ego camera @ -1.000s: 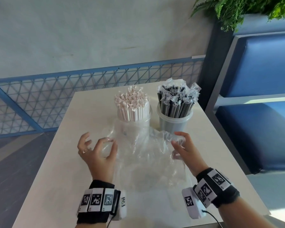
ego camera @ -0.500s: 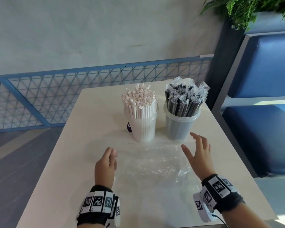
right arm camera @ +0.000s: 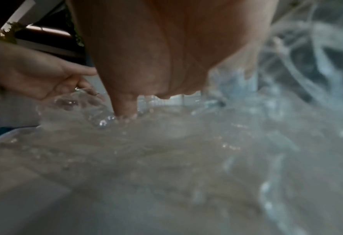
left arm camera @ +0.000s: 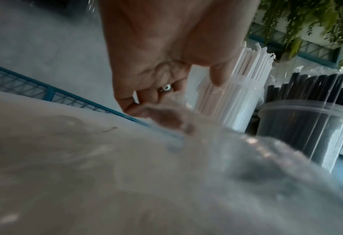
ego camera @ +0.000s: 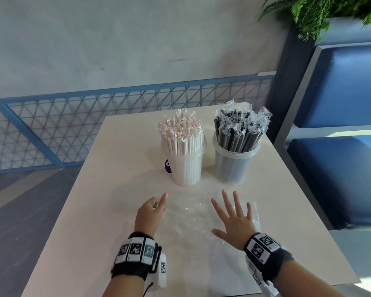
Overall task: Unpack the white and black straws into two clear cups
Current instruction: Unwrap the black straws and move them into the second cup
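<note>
Straws in cups. Right hand spread flat on bag; left hand loose at edge, empty. Smooth outward, keep clear of cups.

Each bare forearm carries a black fabric wristband ringed with white square tiles printed with black coded markers; about 3 tiles show on the left band and 2 on the right wristband. A white camera housing hangs beneath the left wrist, bearing a small coded marker and a thin dark cable. The left hand wears 1 ring.
</note>
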A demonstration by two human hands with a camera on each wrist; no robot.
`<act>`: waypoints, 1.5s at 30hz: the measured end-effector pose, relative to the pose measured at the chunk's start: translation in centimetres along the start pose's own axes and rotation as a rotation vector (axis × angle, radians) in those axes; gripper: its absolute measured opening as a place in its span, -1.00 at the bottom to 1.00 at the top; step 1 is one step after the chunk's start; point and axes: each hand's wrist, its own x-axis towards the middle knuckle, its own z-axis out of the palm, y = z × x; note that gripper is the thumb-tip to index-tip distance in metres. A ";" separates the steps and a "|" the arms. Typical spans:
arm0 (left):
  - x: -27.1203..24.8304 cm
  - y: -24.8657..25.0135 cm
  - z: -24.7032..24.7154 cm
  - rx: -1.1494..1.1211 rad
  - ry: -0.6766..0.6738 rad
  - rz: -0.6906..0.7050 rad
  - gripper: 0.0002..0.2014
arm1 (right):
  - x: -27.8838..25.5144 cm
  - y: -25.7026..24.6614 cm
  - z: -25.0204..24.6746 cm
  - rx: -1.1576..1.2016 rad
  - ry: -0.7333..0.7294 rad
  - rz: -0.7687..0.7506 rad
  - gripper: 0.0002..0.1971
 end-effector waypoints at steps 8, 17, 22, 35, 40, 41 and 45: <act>2.2 0.4 1.6 0.127 0.216 -0.026 -0.84 | 0.3 1.1 0.3 0.035 -0.346 -0.116 0.02; -1.1 2.6 5.2 0.865 0.071 0.518 -0.26 | 0.6 1.0 -0.4 0.103 -0.453 -0.103 0.16; -2.2 1.6 8.4 0.961 -0.507 0.218 -0.25 | 1.0 0.9 -0.5 0.110 -0.492 -0.099 0.22; 0.1 -1.2 3.8 1.012 -0.756 0.082 0.17 | 0.6 4.5 -1.3 0.099 -0.534 -0.060 0.32; 0.8 -2.1 1.8 1.034 -0.797 0.054 0.19 | 0.5 5.3 -1.4 0.095 -0.519 -0.051 0.31; 0.9 -2.2 1.6 1.038 -0.800 0.049 0.19 | 0.4 5.3 -1.4 0.097 -0.512 -0.047 0.30; 1.3 -1.7 1.1 1.141 -0.811 0.089 0.23 | 0.6 5.2 -1.3 0.093 -0.513 -0.039 0.30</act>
